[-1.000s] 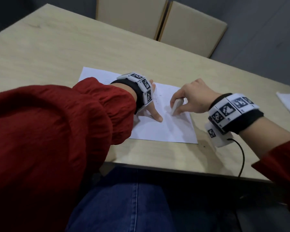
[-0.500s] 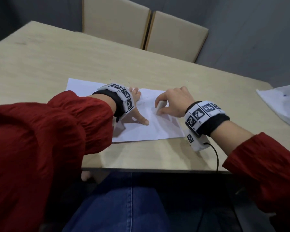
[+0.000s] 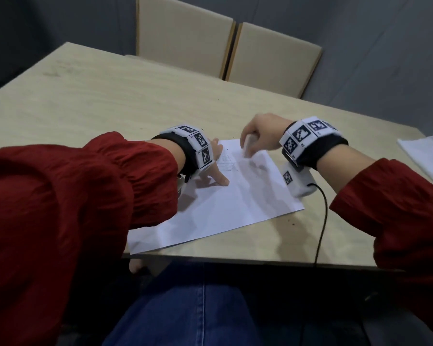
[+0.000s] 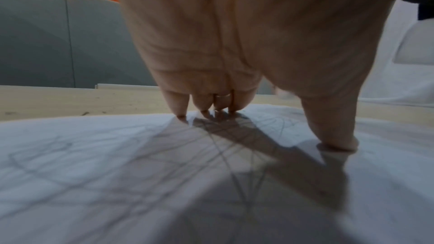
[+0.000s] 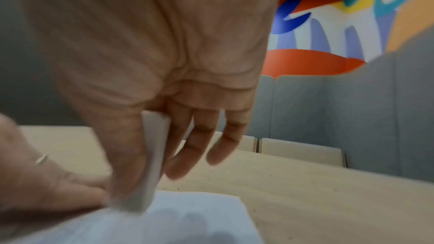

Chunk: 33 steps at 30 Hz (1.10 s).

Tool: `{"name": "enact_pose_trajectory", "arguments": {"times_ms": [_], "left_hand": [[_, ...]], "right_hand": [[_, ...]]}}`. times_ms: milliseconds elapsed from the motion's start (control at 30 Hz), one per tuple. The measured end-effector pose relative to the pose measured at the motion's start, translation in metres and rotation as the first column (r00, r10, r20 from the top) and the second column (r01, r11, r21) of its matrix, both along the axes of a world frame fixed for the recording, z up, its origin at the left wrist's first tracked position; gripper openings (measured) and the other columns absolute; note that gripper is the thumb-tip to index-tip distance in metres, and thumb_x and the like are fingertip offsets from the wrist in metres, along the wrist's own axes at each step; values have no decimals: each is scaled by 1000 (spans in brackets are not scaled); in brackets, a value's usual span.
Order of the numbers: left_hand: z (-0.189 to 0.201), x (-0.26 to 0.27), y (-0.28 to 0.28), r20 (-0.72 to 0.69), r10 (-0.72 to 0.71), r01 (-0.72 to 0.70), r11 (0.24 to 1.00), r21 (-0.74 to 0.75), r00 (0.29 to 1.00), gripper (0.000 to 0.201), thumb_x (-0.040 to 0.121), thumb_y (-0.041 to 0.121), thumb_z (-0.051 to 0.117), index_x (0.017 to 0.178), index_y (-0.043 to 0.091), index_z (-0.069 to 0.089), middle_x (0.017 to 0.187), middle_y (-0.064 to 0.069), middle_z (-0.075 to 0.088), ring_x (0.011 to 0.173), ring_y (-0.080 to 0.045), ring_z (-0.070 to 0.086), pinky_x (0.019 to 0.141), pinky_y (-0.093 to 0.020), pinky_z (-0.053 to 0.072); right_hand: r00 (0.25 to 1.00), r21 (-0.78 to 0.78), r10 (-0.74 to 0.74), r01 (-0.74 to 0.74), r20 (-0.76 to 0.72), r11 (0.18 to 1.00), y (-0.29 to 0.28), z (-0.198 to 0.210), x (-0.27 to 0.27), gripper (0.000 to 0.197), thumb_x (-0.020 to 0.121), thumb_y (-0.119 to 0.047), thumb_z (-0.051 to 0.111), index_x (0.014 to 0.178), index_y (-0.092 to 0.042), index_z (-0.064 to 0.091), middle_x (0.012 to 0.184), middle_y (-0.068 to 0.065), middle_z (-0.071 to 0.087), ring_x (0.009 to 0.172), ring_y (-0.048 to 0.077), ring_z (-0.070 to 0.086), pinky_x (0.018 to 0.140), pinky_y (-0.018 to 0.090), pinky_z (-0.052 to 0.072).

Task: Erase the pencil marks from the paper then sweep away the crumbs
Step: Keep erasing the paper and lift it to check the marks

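Flat on the pale wooden table [image 3: 110, 101], white sheet of paper [image 3: 225, 211] with faint pencil marks [image 3: 229, 164], left hand [image 3: 214, 168] pressing it with spread straight fingers, right hand [image 3: 260, 133] pinching a white rectangular eraser [image 3: 248, 146], its tip on the sheet's far corner.

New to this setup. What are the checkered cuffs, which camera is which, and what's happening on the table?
No robot here: a person works bare-handed. The checkered cuffs are wristbands carrying cameras. The wide picture comes from a head-worn camera; the two close-ups look along each wrist at the fingers. On the wooden table lies a sheet of paper with faint pencil lines. The left hand presses it down with spread fingertips. The right hand pinches a white eraser against the paper. More white paper lies at the table's right edge; two chairs stand behind.
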<state>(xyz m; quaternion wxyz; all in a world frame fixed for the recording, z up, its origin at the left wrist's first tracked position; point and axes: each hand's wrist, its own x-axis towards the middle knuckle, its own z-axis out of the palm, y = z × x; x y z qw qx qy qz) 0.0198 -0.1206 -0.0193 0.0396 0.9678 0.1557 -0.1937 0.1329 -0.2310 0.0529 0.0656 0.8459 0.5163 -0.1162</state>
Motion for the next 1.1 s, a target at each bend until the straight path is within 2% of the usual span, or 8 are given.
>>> {"name": "enact_pose_trajectory", "arguments": {"times_ms": [67, 167, 300, 433, 600, 733, 900, 1100], "left_hand": [[-5, 3, 0, -4, -6, 6, 1000, -1, 1000, 118, 71, 79, 58, 153, 7, 12, 162, -12, 1, 146, -32, 18, 115, -47, 25], [-8, 5, 1, -18, 1, -1, 1000, -14, 1000, 133, 59, 86, 60, 154, 9, 7, 162, -12, 1, 146, -34, 18, 115, -51, 26], [-10, 3, 1, 49, -7, 11, 998, -67, 999, 135, 52, 85, 67, 154, 16, 10, 160, -12, 14, 144, -32, 23, 113, -53, 29], [-11, 2, -1, 45, 18, -14, 996, -91, 999, 137, 54, 80, 71, 154, 12, 7, 162, -11, 2, 148, -33, 13, 116, -54, 24], [-11, 3, -2, -3, 44, -44, 998, -51, 999, 139, 55, 86, 64, 155, 11, 3, 162, -7, -11, 150, -30, 3, 119, -52, 16], [-14, 3, 3, -14, 50, -51, 997, -62, 999, 145, 48, 90, 62, 155, 18, -4, 162, -6, -14, 150, -30, 1, 118, -52, 16], [-10, -1, -4, 17, 49, -47, 995, -93, 999, 139, 58, 81, 67, 155, 18, -9, 162, -5, -12, 150, -29, 0, 120, -52, 12], [-6, -3, -6, 2, 23, -23, 999, -33, 1000, 136, 59, 85, 62, 155, 16, -6, 162, -9, -10, 149, -31, 3, 119, -50, 16]], "right_hand": [[1000, 154, -15, 15, -5, 988, 12, -3, 1, 19, 81, -15, 73, 100, -15, 72, 88, 1, 66, 80, 13, 55, 66, 20, 39], [1000, 199, 1, -6, 27, 980, 27, -17, -4, 20, 86, -7, 61, 103, -8, 72, 101, 9, 70, 91, 21, 62, 72, 24, 44], [1000, 231, -23, 18, 19, 973, 31, -37, -6, 22, 84, -4, 54, 97, -5, 72, 98, 10, 70, 94, 25, 64, 71, 28, 49], [1000, 292, 1, -6, 15, 957, 28, -43, -3, 21, 81, -3, 54, 92, -5, 72, 91, 10, 70, 87, 24, 63, 67, 27, 46], [980, 247, 113, -152, 165, 957, 13, -42, -9, 18, 77, -12, 59, 85, -20, 72, 72, -3, 64, 75, 24, 57, 76, 28, 34], [941, 135, 221, -262, 257, 956, -1, -38, -14, 7, 80, -26, 66, 84, -30, 69, 74, -12, 64, 74, 19, 53, 84, 34, 29], [955, 231, 116, -182, 272, 956, 16, -38, -14, 11, 82, -22, 62, 88, -27, 70, 75, -13, 66, 77, 13, 50, 81, 31, 19], [930, 149, 225, -276, 291, 950, -7, -41, -15, 8, 80, -24, 69, 85, -31, 68, 55, -24, 42, 64, 4, 38, 78, 30, 16]]}}
